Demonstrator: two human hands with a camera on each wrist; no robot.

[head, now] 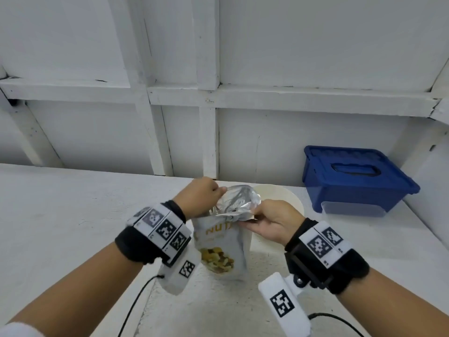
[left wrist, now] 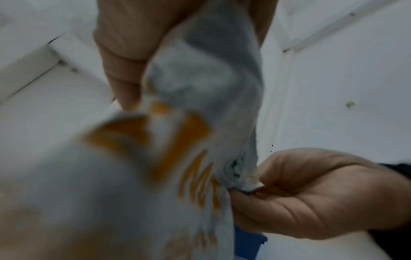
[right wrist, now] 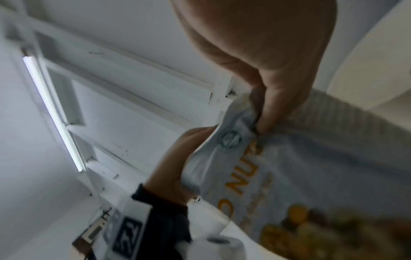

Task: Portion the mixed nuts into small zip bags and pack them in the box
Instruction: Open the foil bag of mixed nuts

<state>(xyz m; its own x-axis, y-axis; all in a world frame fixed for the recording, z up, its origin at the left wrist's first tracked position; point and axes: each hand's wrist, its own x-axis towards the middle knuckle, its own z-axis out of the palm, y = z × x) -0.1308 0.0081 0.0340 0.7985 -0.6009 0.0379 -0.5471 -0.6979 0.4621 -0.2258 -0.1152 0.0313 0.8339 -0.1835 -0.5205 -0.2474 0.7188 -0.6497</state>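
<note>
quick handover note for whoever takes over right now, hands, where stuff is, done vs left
Left hand and right hand each pinch a side of the nut pouch mouth, pulling it open above the white bowl.
Blue box sits far right on the table, lid on; a clear container stands in front of it.
Done: pouch opened.
Left: pour the nuts, fill zip bags (none in view), pack the box.

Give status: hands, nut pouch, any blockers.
Left hand and right hand each pinch the nut pouch at its top, mouth pulled open. Pouch upright before cream bowl. Blue box lidded, right. No zip bags visible.
</note>
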